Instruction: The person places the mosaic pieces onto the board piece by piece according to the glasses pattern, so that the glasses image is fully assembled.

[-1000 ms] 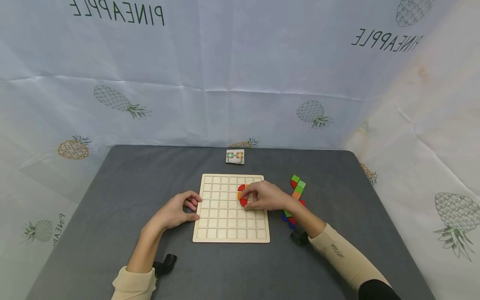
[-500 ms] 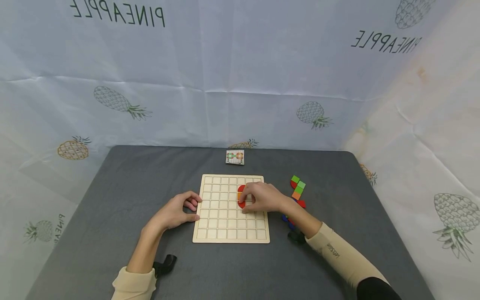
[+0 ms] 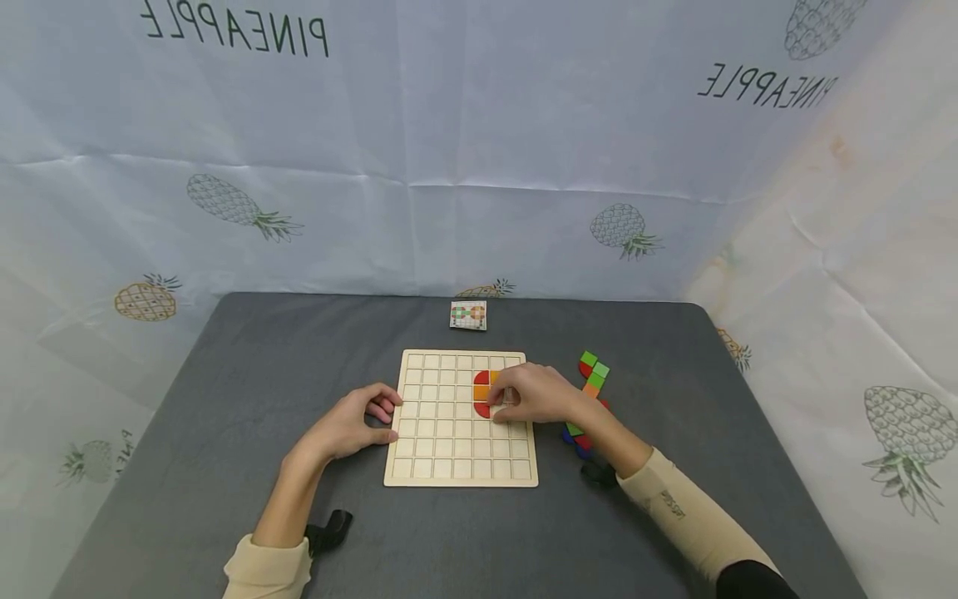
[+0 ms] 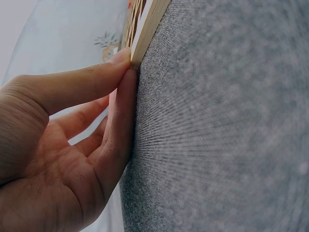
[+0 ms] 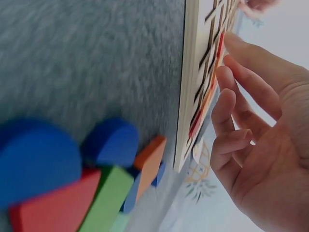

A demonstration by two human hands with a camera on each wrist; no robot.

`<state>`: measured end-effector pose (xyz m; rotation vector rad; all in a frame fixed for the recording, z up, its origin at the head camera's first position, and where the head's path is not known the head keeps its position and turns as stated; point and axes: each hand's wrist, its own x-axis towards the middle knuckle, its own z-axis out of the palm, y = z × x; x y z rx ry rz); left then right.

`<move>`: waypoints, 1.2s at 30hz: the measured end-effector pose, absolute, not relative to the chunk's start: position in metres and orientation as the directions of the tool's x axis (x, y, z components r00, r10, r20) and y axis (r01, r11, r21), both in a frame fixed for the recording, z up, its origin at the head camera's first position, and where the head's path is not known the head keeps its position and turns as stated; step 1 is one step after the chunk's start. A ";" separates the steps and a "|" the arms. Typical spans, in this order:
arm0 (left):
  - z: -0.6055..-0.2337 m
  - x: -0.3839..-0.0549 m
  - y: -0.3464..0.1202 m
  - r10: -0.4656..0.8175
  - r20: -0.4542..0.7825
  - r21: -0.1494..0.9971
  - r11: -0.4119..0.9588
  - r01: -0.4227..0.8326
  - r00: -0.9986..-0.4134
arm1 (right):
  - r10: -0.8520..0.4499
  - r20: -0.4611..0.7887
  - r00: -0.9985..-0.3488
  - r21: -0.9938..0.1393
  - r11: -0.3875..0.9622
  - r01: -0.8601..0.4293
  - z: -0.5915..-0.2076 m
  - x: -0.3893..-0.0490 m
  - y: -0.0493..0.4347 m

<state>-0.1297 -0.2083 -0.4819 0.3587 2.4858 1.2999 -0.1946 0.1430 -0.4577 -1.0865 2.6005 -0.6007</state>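
Note:
A pale wooden grid board (image 3: 427, 453) lies mid-table. My left hand (image 3: 350, 423) rests its thumb and fingertips against the board's left edge; the left wrist view shows that thumb (image 4: 91, 82) touching the edge. Over the board's right half is my right hand (image 3: 533, 394), its thumb and index fingertips low beside a red rounded piece (image 3: 481, 410). No piece shows gripped between them; the hand partly covers the cells there. Above that piece sit an orange piece (image 3: 481, 392) and another red rounded piece (image 3: 482, 378). A further orange piece (image 3: 494, 376) is partly hidden by the fingers.
Loose coloured pieces lie right of the board, among them a green block (image 3: 589, 358) and a blue rounded one (image 5: 111, 140); my right forearm covers some. A small pattern card (image 3: 468, 315) lies behind the board on the grey table (image 3: 299, 349).
My right hand shifts slightly left, then back right, uncovering more of the orange and red pieces. My left hand stays at the board's edge.

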 end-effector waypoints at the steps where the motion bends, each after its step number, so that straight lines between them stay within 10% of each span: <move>1: -0.482 -0.130 -0.208 0.359 -0.159 0.828 0.556 0.074 -0.920 | -0.718 -0.076 -0.692 -0.472 0.637 -0.609 -0.457 -0.195 0.146; 36: -0.482 -0.130 -0.208 0.356 -0.164 0.830 0.554 0.066 -0.920 | -0.640 -0.193 -0.744 -0.616 0.669 -0.415 -0.464 -0.203 0.241</move>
